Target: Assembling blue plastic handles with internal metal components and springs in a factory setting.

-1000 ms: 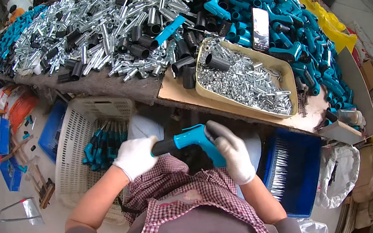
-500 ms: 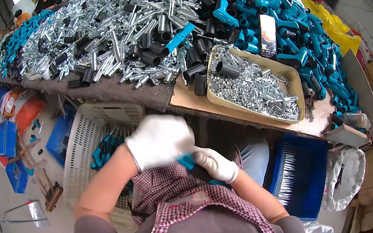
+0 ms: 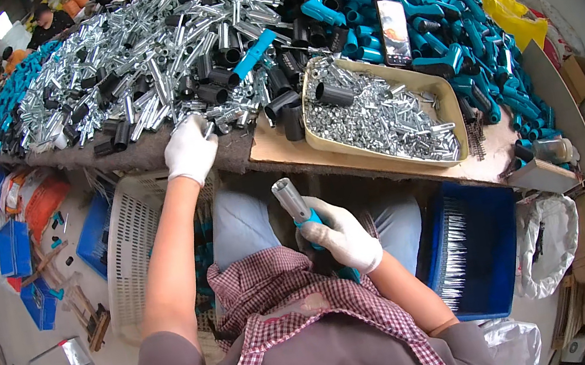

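Observation:
My right hand (image 3: 344, 237), in a white glove, is wrapped round a teal-and-black tool handle (image 3: 308, 218) above my lap. From the handle's upper end a shiny metal tube (image 3: 287, 197) sticks out, its open end tilted up and to the left. At the table's front edge, my gloved left hand (image 3: 193, 150) is closed at the near side of the heap of metal tubes (image 3: 157, 70). A short silvery tube (image 3: 208, 129) shows between its thumb and fingers; the glove hides the rest of it.
Right of the heap, a cream tray (image 3: 387, 149) holds small metal parts. A phone (image 3: 393, 30) leans on teal handles (image 3: 442, 57). Below the table stand a white slotted basket (image 3: 128, 264) at left and a blue bin (image 3: 490, 289) at right. People sit across the table.
My left hand has gone from beside the handle, forward and left to the tube heap. The handle in my right hand now points upward, showing its metal tube. The view has shifted slightly.

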Demonstrator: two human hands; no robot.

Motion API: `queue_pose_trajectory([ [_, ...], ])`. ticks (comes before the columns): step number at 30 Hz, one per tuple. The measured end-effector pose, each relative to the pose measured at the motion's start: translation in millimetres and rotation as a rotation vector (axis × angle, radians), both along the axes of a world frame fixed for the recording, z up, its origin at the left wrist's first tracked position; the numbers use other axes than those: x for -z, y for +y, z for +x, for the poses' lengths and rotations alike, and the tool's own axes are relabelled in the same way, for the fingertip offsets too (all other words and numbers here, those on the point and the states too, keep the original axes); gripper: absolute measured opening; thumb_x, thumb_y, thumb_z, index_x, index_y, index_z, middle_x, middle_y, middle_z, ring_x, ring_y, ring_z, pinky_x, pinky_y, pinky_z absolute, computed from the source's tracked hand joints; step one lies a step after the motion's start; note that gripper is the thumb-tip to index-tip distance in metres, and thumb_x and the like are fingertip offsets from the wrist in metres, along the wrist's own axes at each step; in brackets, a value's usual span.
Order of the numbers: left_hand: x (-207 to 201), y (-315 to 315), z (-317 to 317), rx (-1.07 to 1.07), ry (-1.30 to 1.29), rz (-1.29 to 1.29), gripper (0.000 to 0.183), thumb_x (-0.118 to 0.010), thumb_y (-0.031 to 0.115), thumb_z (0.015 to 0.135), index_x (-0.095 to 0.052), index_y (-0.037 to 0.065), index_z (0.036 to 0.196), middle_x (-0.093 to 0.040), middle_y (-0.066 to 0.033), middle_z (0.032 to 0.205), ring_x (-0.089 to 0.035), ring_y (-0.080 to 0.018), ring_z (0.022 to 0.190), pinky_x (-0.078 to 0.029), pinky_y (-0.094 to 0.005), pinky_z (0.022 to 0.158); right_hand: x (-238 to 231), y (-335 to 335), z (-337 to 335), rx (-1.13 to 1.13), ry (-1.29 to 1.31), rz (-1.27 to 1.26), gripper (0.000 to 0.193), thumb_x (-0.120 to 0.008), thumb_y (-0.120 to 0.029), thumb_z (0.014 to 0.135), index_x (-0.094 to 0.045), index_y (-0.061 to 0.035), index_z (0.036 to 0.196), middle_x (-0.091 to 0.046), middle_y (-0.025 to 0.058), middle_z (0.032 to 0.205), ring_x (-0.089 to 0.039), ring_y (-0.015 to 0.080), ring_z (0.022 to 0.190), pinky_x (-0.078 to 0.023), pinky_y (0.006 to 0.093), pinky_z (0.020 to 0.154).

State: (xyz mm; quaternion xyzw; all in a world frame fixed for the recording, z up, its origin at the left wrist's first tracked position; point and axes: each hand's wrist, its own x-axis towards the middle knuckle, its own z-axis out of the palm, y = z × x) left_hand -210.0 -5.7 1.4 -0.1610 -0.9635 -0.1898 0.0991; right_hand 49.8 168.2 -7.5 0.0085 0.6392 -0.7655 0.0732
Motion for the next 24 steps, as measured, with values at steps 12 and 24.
queue_pose_trajectory([
  [12, -17, -22, 152, 0.306, -0.782, 0.845, 0.014, -0.060, 0.011, 0.095, -0.064, -0.001, 0.099, -0.061, -0.0017, 0.082, -0.055, -0.0085, 0.074, -0.047, -0.0245, 0.069, 5, 0, 10, 0.229, 0.341, 1.028, 0.052, -0.075, -0.022, 0.079, -0.060, -0.0120, 0.128, -0.064, 0.0143, 0.088, -0.067, 0.0330, 0.081, -0.053, 0.0429, 0.071],
  [24, -25, -25, 170, 0.705, -0.388, 0.511, 0.013, -0.070, 0.006, 0.083, -0.066, -0.001, 0.093, -0.067, -0.0124, 0.086, -0.065, -0.0226, 0.079, -0.052, -0.0333, 0.073, -6, 21, 25, -0.019, 0.183, 0.796, 0.041, -0.067, -0.038, 0.088, -0.068, -0.0071, 0.114, -0.070, 0.0204, 0.092, -0.069, 0.0373, 0.086, -0.054, 0.0433, 0.078],
])
